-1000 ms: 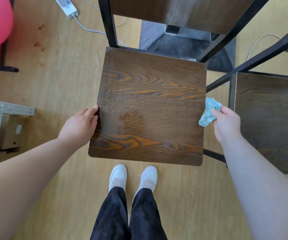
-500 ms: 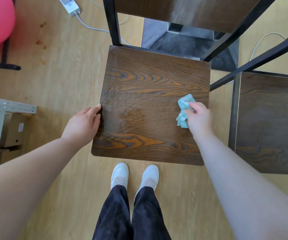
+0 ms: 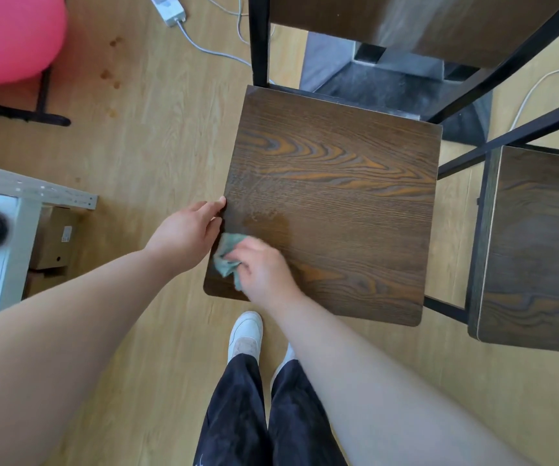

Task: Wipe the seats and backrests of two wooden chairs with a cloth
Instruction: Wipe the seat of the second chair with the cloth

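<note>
A dark wooden chair seat (image 3: 331, 196) on a black metal frame fills the middle of the view, its backrest (image 3: 405, 18) at the top edge. My right hand (image 3: 264, 267) grips a crumpled light blue cloth (image 3: 226, 257) and presses it on the seat's near left corner. My left hand (image 3: 187, 230) holds the seat's left edge, fingers curled round it, right beside the cloth. A wet patch (image 3: 268, 218) shows on the wood just beyond the cloth. The second chair's seat (image 3: 537, 250) stands at the right.
A pink ball (image 3: 9, 35) on a black stand lies at the top left. A white power strip (image 3: 167, 8) and cables run over the floor behind the chairs. A grey metal table edge (image 3: 36, 193) with cardboard boxes under it is at the left. My white shoes (image 3: 246, 334) stand before the seat.
My right hand has swept the cloth from the seat's right edge across to its near left corner. My left hand has kept its hold on the left edge.
</note>
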Demonstrator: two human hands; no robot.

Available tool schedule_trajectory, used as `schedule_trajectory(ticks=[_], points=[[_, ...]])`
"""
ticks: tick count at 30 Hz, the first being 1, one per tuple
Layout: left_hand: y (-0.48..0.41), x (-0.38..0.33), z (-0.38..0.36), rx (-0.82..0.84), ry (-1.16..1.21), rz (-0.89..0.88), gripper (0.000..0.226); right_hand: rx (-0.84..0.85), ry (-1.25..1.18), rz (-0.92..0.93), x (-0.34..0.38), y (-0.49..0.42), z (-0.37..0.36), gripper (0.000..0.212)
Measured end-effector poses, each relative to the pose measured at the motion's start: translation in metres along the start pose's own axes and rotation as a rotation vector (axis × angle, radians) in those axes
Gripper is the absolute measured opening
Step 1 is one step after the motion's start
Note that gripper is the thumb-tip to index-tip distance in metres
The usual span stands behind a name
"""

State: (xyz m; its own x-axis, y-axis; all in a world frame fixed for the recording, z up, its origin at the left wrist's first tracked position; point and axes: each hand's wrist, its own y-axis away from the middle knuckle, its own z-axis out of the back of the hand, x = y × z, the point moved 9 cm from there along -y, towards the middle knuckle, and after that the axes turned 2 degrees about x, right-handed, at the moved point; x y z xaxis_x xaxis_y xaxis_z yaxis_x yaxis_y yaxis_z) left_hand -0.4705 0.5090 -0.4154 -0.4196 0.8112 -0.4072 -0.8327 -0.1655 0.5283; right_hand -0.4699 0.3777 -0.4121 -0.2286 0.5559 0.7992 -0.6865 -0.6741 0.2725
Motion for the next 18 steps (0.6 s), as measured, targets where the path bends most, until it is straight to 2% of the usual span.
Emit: schedule_trajectory(ticks=[5,9,11,13,16,18], points=[[0.002,-0.004,-0.005,-0.008,-0.020,0.018,0.052,0.243,0.020,0.099,0.037,0.016,-0.082,0.029],[0.006,-0.006,-0.012,0.003,-0.019,0.015,0.061,0.350,-0.042,0.101,0.043,0.037,-0.092,0.033],[0.008,-0.006,-0.014,-0.001,-0.008,0.024,0.064,0.279,-0.190,0.022,0.036,0.057,-0.063,0.033],[0.008,-0.004,-0.013,-0.009,-0.003,0.040,0.065,0.139,-0.304,-0.091,0.014,0.083,-0.013,0.035],[0.007,-0.004,-0.015,-0.011,0.004,0.039,0.065,-0.066,-0.335,-0.272,-0.043,0.134,0.080,0.042],[0.007,-0.002,-0.016,-0.011,0.007,0.042,0.064,-0.228,-0.346,-0.411,-0.092,0.175,0.139,0.056]])
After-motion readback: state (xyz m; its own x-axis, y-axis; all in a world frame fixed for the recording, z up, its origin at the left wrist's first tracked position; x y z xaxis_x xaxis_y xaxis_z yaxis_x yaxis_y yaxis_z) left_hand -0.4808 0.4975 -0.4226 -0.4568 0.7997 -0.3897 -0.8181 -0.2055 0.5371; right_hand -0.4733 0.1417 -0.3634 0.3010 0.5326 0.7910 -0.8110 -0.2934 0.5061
